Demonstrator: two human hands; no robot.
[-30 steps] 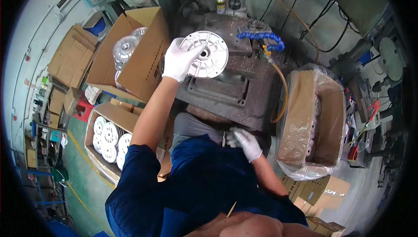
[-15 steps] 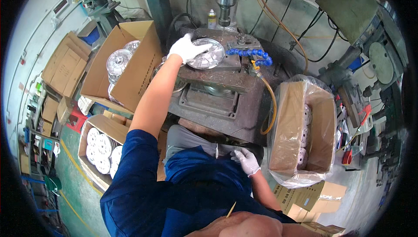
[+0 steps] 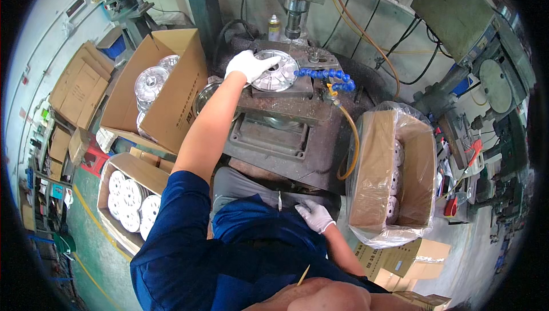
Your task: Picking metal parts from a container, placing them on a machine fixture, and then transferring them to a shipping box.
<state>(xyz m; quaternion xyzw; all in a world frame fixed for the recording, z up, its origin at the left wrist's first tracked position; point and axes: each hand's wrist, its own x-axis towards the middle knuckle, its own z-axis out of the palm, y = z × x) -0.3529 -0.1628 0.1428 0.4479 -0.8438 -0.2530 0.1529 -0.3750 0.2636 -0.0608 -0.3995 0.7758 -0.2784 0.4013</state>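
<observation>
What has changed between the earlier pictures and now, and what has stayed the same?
The left hand carried the round metal disc forward and down, from above the press onto the press table under the spindle, and still grips it. The right hand stayed resting near the lap.

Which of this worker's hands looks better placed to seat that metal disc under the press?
Probably the left hand: it already grips the round metal disc on the press bed. The right hand rests at the person's lap, holding nothing.

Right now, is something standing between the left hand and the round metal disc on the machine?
No. The left hand already grips the disc at its left edge. The blue segmented hose lies to its right, apart.
</observation>
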